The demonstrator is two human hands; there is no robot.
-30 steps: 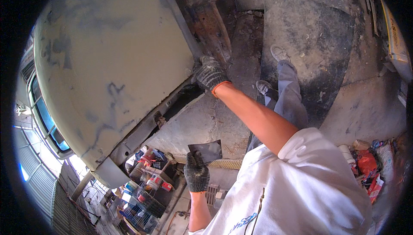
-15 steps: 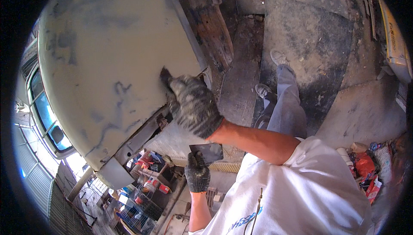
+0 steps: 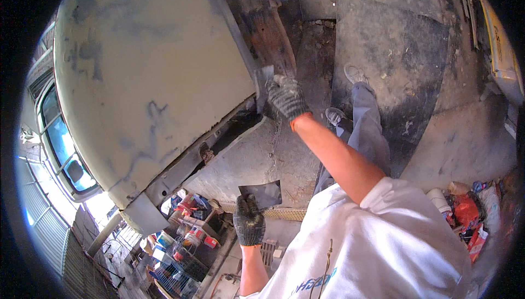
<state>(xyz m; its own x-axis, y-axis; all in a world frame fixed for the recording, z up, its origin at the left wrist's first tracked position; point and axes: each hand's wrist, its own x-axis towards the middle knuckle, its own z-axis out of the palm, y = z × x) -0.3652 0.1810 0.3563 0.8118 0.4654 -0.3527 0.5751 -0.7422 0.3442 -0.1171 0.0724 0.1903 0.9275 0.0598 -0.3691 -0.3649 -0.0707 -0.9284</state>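
My right hand [image 3: 286,96], in a grey knitted glove, is closed on a small flat grey piece [image 3: 267,71] at the right-hand edge of a pale, putty-coloured vehicle body panel [image 3: 147,64], near its lower corner; whether it touches the panel I cannot tell. Dark blotches and wavy marks show on the panel, with an uneven gap under its lower edge. My left hand [image 3: 249,219], in a dark glove, grips a dark square sheet [image 3: 266,194] below that gap, apart from the panel.
A vehicle window [image 3: 68,146] is at the far left. Cluttered containers [image 3: 194,219] lie below the panel. My feet stand on a dark floor sheet [image 3: 399,58]. A red bag [image 3: 466,211] lies among rubbish at lower right, and a yellow object [image 3: 495,42] stands at upper right.
My right hand reached up-left onto the panel's face half a second ago and is now back to the right at its edge. My left hand has barely moved.
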